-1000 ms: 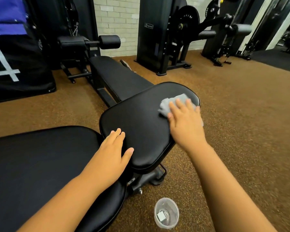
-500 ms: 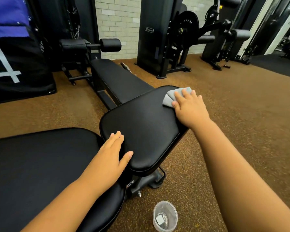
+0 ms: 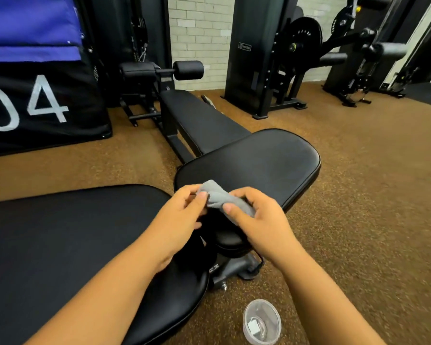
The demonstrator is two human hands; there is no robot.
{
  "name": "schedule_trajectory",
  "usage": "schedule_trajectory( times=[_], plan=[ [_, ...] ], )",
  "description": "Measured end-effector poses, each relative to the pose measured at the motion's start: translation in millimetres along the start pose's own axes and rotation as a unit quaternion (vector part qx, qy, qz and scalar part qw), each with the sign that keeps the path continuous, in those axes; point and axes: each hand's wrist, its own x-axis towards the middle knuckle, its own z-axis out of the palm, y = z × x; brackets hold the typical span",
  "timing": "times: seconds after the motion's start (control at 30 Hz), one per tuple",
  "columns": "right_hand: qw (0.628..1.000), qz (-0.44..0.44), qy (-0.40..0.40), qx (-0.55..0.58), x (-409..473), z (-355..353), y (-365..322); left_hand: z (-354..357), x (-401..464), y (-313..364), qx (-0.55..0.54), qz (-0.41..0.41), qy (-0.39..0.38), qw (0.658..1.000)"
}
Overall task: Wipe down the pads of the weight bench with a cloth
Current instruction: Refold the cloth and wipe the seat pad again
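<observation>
Both hands — left hand (image 3: pixel 182 215), right hand (image 3: pixel 259 220) — pinch the grey cloth (image 3: pixel 222 199) above the seat pad (image 3: pixel 254 165); the near back pad (image 3: pixel 60 235) likely remains unwiped.

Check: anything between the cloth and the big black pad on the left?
Nothing visible. Both hands, left hand and right hand, pinch the crumpled grey cloth just above the pads; the large black vinyl pad lies bare beside them.

The cloth (image 3: pixel 223 199) is partly hidden behind both hands' fingers (image 3: pixel 201 198).
</observation>
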Motion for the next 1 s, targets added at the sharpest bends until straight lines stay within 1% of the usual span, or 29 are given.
schedule_trajectory(
  times=[0.07,0.1,0.17,0.23,0.3,0.4,0.5,0.6,0.67,0.77,0.9,1.0],
  plan=[
    [0.986,0.035,0.000,0.163,1,-3,-6,5,-4,10,-0.059,0.003,-0.035,0.998],
    [0.972,0.047,-0.003,0.230,0,-4,-8,7,-5,14,-0.083,0.016,-0.031,0.996],
    [0.942,0.073,-0.029,0.326,-2,-5,-12,8,-5,19,-0.116,0.044,0.001,0.992],
    [0.920,0.085,-0.049,0.380,-3,-9,-17,7,-5,23,-0.135,0.065,0.017,0.989],
    [0.925,0.075,-0.045,0.369,-3,-13,-22,7,-6,26,-0.133,0.085,0.009,0.987],
    [0.954,0.049,-0.024,0.295,-2,-16,-27,5,-11,33,-0.116,0.111,-0.010,0.987],
    [0.962,0.039,0.004,0.270,1,-20,-31,3,-12,38,-0.050,0.147,-0.012,0.988],
    [0.967,0.012,0.022,0.254,1,-25,-36,1,-13,42,0.016,0.165,-0.013,0.986],
    [0.970,-0.020,0.033,0.242,1,-27,-39,0,-14,44,0.065,0.176,-0.002,0.982],
    [0.974,-0.054,0.043,0.217,4,-30,-43,-3,-15,50,0.141,0.214,0.036,0.966],
    [0.983,-0.073,0.047,0.162,8,-37,-46,-10,-13,63,0.167,0.256,0.066,0.950],
    [0.991,-0.078,0.023,0.105,10,-44,-47,-14,-13,75,0.186,0.275,0.088,0.939]
  ],
)
